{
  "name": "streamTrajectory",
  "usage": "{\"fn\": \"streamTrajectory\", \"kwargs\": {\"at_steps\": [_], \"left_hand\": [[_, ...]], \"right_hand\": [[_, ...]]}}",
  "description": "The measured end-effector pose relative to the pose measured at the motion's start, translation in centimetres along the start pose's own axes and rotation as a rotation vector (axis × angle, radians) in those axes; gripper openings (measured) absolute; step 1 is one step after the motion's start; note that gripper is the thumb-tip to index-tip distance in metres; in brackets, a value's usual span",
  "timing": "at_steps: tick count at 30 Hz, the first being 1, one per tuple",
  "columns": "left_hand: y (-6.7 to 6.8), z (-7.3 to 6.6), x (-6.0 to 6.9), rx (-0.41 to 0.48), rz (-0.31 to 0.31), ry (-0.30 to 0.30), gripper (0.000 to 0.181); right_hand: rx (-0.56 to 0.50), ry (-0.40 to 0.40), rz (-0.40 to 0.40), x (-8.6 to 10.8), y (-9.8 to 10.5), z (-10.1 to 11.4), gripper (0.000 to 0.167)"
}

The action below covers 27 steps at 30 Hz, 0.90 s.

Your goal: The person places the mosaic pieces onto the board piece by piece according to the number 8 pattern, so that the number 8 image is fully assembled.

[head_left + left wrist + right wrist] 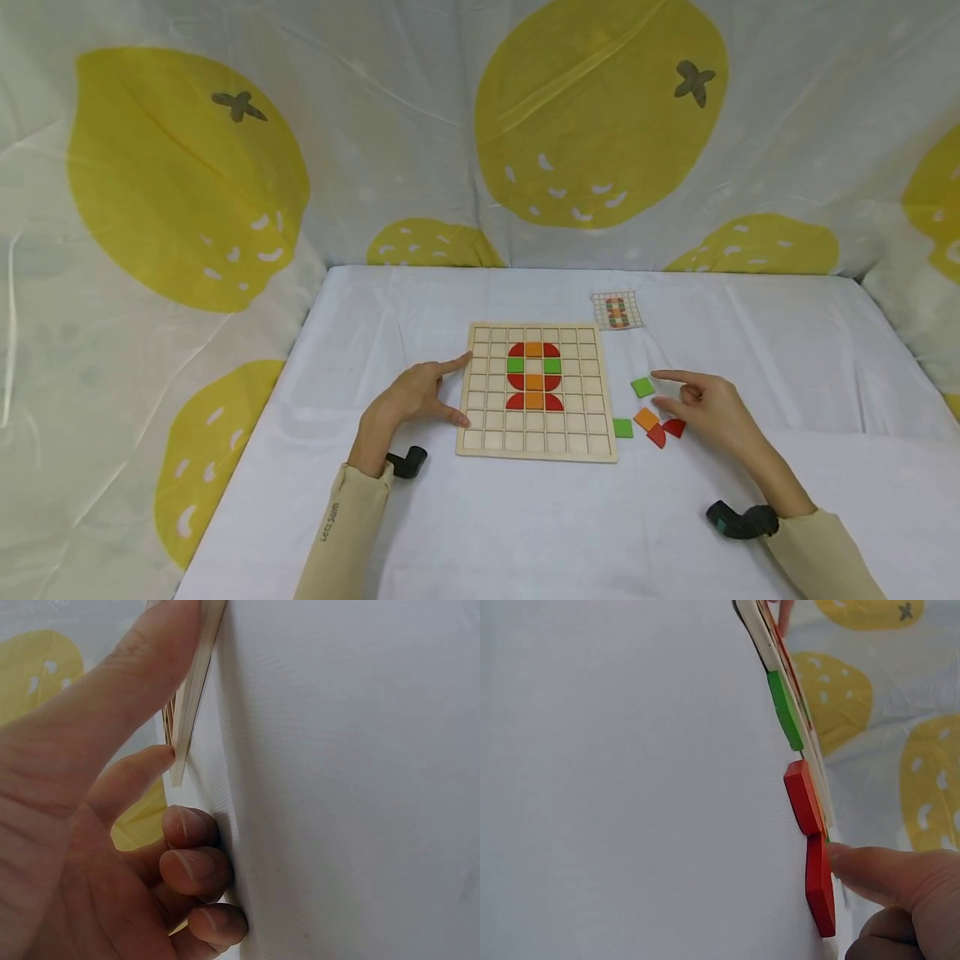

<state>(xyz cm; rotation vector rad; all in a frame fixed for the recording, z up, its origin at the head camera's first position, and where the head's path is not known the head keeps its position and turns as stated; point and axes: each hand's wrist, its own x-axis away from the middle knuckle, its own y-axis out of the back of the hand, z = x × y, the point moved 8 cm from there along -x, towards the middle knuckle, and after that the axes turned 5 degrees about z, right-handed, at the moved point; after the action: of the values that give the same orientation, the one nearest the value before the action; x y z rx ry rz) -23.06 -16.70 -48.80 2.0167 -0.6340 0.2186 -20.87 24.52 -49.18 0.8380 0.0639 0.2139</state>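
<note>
A gridded wooden board (487,419) (192,697) carries red, orange (534,382) and green pieces in its middle columns. The left hand (416,396) (90,817) touches the board's left edge with spread thumb and index finger; its other fingers are bent. To the right, the right hand (712,408) (922,889) hovers by a loose green square (642,387), thumb and index finger apart, nothing visible between them. Nearby lie an orange square (647,419), two red rounded pieces (657,435) (820,889) and another green square (623,428) (784,711) beside the board.
A small card (617,310) printed with a grid and coloured pattern lies behind the board's right back corner. White cloth (525,533) covers the table. Lemon-print fabric (420,125) hangs behind and at the sides.
</note>
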Motion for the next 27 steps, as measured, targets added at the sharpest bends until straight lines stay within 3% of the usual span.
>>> {"fn": "streamTrajectory", "kwargs": {"at_steps": [7,15,22,27], "left_hand": [[-0.2,0.0,-0.1,0.008,-0.002,-0.014,0.114],[0.0,-0.1,0.1,0.007,-0.002,-0.01,0.115],[0.0,-0.2,0.1,0.014,-0.002,-0.009,0.115],[0.0,-0.1,0.2,0.01,-0.004,-0.004,0.115]], "right_hand": [[-0.001,-0.007,0.077,-0.7,-0.8,0.1,0.035],[-0.002,-0.036,0.063,-0.4,-0.3,-0.3,0.036],[-0.017,0.023,0.062,-0.6,-0.8,0.1,0.035],[-0.038,0.017,0.055,-0.7,-1.0,0.9,0.033]]}}
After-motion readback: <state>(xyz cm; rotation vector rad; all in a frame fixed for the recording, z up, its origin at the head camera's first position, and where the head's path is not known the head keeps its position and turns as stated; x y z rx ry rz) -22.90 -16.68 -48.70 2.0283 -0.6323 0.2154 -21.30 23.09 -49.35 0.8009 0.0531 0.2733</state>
